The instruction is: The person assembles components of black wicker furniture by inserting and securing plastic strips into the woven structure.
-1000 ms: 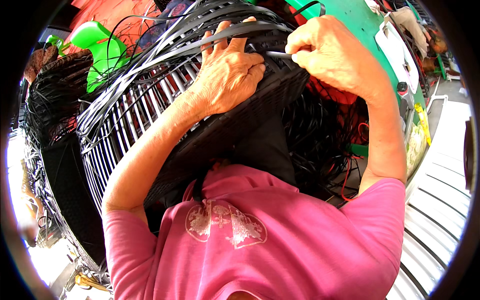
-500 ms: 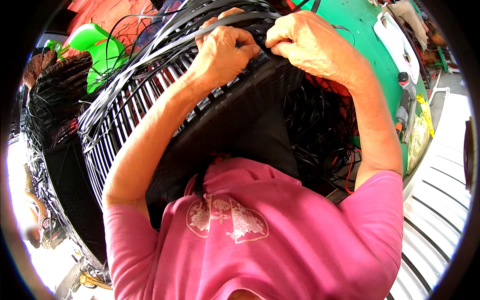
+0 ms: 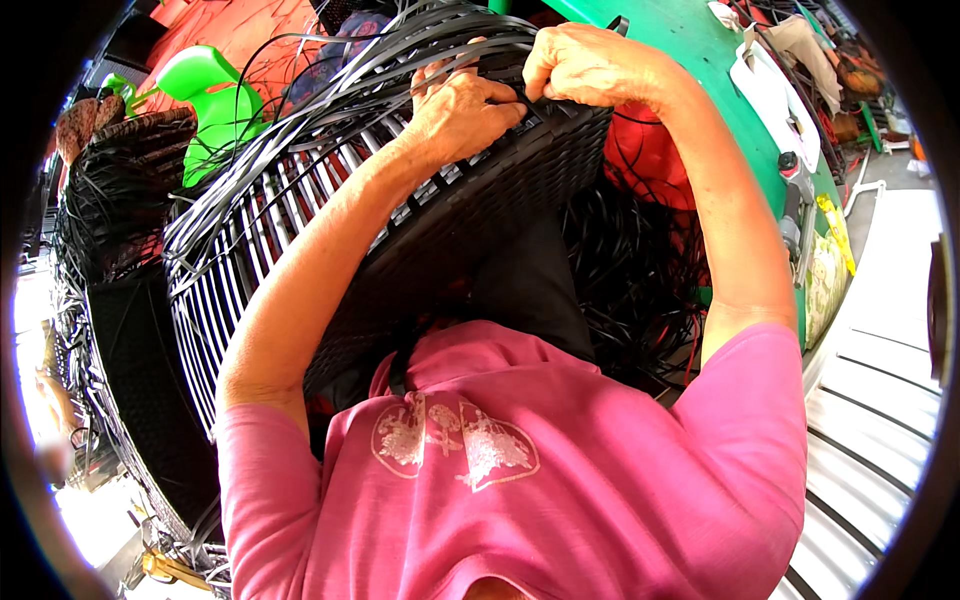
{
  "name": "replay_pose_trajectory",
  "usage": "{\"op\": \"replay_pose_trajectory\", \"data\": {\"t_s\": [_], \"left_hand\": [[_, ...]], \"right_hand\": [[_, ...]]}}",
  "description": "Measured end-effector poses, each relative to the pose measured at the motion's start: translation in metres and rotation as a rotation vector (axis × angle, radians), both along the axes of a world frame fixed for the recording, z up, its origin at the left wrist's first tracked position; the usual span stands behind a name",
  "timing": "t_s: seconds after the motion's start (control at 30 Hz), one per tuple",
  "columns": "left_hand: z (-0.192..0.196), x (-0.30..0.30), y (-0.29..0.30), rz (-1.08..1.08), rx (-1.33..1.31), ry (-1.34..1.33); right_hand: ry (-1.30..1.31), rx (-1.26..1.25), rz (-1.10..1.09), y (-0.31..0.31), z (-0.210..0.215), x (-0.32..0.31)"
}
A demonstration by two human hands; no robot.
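A dark woven piece of flat black plastic strips (image 3: 480, 215) leans across my front, its upper edge below both hands. At that edge my left hand (image 3: 462, 112) is closed on black strips (image 3: 375, 55), with some fingers laid over the bundle and the thumb and forefinger near the weave. Just right of it, my right hand (image 3: 590, 66) is closed in a pinch at the edge's right end. A dark strip end (image 3: 622, 25) sticks out behind its knuckles. What lies between the right fingertips is mostly hidden.
A green plastic chair (image 3: 210, 95) stands at far left by more woven work (image 3: 125, 210). Tangled black strips (image 3: 635, 270) hang below my right arm. A green surface (image 3: 720, 90) at right bears a white container (image 3: 775, 85) and a grey tool (image 3: 793, 200).
My right hand has shifted slightly left and up, its fingers now more curled. The left fingers have shifted a little on the strips. More of the woven face shows under the hands.
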State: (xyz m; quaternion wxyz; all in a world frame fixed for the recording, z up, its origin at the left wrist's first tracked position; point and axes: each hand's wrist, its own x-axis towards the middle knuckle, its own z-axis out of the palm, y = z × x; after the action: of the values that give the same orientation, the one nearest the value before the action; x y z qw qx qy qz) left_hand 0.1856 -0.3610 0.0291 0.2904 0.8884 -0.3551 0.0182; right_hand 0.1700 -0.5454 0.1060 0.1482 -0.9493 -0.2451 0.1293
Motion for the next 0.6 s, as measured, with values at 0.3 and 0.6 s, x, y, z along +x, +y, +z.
{"op": "replay_pose_trajectory", "data": {"t_s": [0.3,0.6], "left_hand": [[0.002,0.008,0.008,0.025,-0.568,0.486],[0.042,-0.022,0.05,0.051,-0.57,0.488]], "right_hand": [[-0.55,0.437,-0.213,0.005,-0.018,-0.031],[0.103,0.905,-0.341,0.031,-0.025,-0.047]]}}
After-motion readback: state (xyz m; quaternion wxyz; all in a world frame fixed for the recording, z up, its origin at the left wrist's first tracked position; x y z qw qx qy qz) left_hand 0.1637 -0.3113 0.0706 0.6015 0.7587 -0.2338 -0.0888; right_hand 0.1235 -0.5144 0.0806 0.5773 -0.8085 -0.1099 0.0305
